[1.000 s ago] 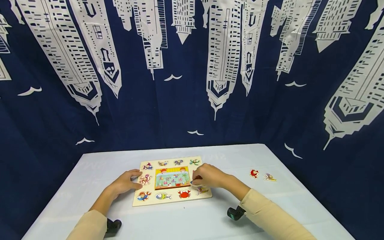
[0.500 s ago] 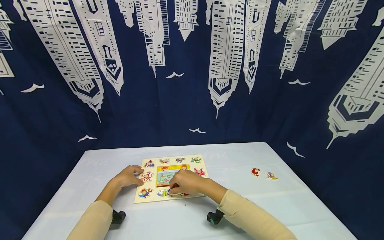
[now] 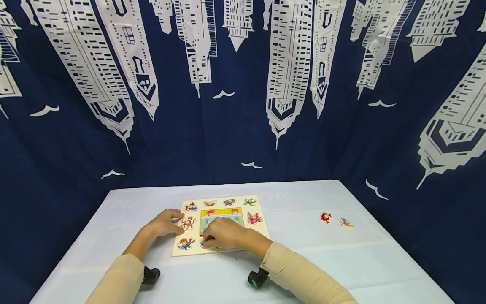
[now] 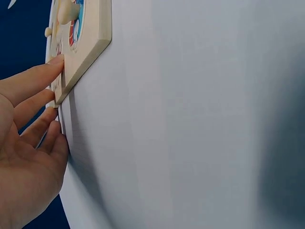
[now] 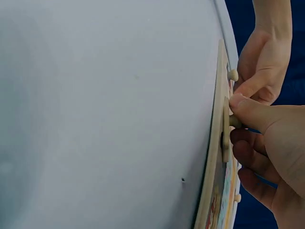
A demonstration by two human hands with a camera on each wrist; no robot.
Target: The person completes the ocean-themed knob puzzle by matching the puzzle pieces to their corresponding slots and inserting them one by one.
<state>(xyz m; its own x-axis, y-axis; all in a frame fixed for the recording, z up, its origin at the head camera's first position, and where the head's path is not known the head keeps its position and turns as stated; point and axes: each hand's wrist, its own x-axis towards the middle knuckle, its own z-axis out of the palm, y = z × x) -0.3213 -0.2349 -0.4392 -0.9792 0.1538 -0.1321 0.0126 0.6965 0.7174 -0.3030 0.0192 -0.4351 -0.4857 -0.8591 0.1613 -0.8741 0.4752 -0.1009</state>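
Note:
A wooden peg puzzle board (image 3: 176,249) with sea-animal pictures lies on the table. My left hand (image 3: 164,222) rests at its left edge, thumb and fingertips touching the rim; the left wrist view shows these fingers (image 4: 35,81) loosely extended. With thumb and finger, my right hand (image 3: 224,233) pinches the small knob of a puzzle piece (image 5: 226,143) over the board's near edge. In the right wrist view the piece shows edge-on, so its picture is hidden. Whether it is seated in a recess I cannot tell. The right hand covers part of the near row.
To the right of the board lie a red crab piece (image 3: 325,218) and a purple-and-yellow snail-like piece (image 3: 346,222). Pieces such as the octopus (image 3: 187,223) sit in the board. A dark blue skyline-print curtain (image 3: 228,135) hangs behind the white table (image 3: 296,202).
My right hand has moved left and nearer, from the board's right side to its near row, pinching the piece. The left hand stays at the board's left edge. The view has shifted slightly.

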